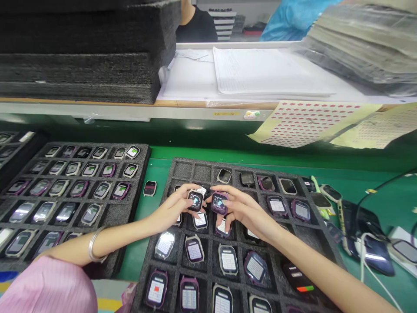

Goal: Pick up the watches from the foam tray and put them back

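My left hand (182,201) pinches a light-cased smartwatch body (195,201) with a lit dark watch face, its thumb on the screen. Close beside it, my right hand (239,204) grips a purple smartwatch body (219,202), also lit, with the thumb at its right edge. Both are held above a black foam tray (203,172) whose compartments hold several strapless watches. Many of those screens glow white with lists, such as a silver watch (228,259) and a purple watch (189,294). My hands hide some of the compartments beneath them.
A second foam tray (109,213) of watches lies to the left, with a lone watch (150,188) between the trays. Cables and a dark pouch (368,243) lie at right. Above, a shelf edge (195,112) carries black foam sheets (78,56) and papers (260,71). Another person (197,26) is behind.
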Action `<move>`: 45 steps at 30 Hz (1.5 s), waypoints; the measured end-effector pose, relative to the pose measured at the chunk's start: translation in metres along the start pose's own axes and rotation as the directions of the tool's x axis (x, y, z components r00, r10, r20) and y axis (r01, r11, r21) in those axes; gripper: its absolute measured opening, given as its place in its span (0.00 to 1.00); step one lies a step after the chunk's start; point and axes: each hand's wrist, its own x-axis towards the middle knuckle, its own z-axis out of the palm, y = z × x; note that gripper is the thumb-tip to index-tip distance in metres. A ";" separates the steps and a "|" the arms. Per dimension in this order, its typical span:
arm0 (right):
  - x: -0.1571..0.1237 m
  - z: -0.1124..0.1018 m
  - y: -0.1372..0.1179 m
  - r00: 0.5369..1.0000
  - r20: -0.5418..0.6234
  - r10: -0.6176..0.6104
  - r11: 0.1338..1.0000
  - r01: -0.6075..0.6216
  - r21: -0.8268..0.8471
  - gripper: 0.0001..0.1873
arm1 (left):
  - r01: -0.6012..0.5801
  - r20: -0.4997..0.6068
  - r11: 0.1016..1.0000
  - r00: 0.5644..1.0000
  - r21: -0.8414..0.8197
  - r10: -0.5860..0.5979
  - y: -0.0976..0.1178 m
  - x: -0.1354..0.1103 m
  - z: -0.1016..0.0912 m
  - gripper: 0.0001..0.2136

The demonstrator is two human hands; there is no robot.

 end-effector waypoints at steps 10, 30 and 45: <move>0.002 -0.003 0.007 0.999 -0.043 -0.026 0.999 0.024 -0.042 0.18 | 0.035 0.015 0.999 0.999 0.013 -0.035 -0.010 0.001 -0.003 0.16; -0.003 -0.004 0.003 0.988 0.132 -0.075 0.990 0.089 -0.107 0.22 | -0.005 -0.041 0.841 0.999 0.541 0.032 -0.001 -0.004 0.000 0.13; -0.002 -0.002 0.006 0.996 0.079 -0.051 0.997 0.055 -0.056 0.24 | -0.024 -0.019 0.858 0.999 0.514 0.039 0.000 -0.004 0.002 0.13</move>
